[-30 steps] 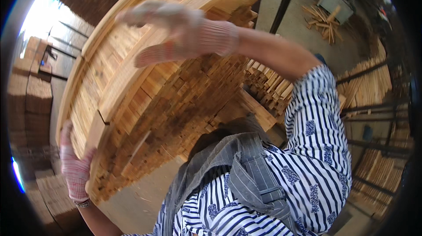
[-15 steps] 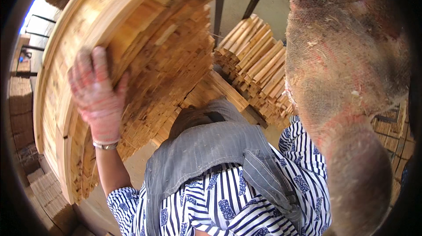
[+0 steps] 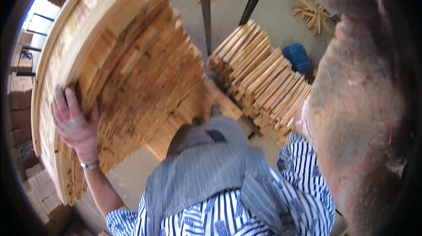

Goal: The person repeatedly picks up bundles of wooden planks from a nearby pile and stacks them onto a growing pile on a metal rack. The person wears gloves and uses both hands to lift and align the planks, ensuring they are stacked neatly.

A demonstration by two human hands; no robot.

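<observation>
My left hand (image 3: 75, 124), in a pale pink-stained knit glove, lies on the edge of a tall stack of wooden strips (image 3: 145, 82) at my left. Its fingers are stretched out and the thumb is apart; it holds nothing. Long pale boards (image 3: 83, 38) lie along the top of this stack. My right hand (image 3: 356, 104), in a dirty, dusty glove, is raised very close to the camera and fills the right side. It is blurred, and its fingers are too unclear to tell whether they hold anything.
A pile of short wooden sticks (image 3: 263, 73) stands ahead, with a blue plastic container (image 3: 296, 58) behind it. Loose sticks (image 3: 314, 11) lie scattered on the floor farther off. Two dark metal bars (image 3: 204, 7) rise beyond the pile. More bundled wood (image 3: 21, 104) is stacked at the far left.
The view has shifted, bringing the blue container and scattered sticks into sight. My left hand appears lower and farther left, still on the stack. My raised right hand has shifted right in the picture.
</observation>
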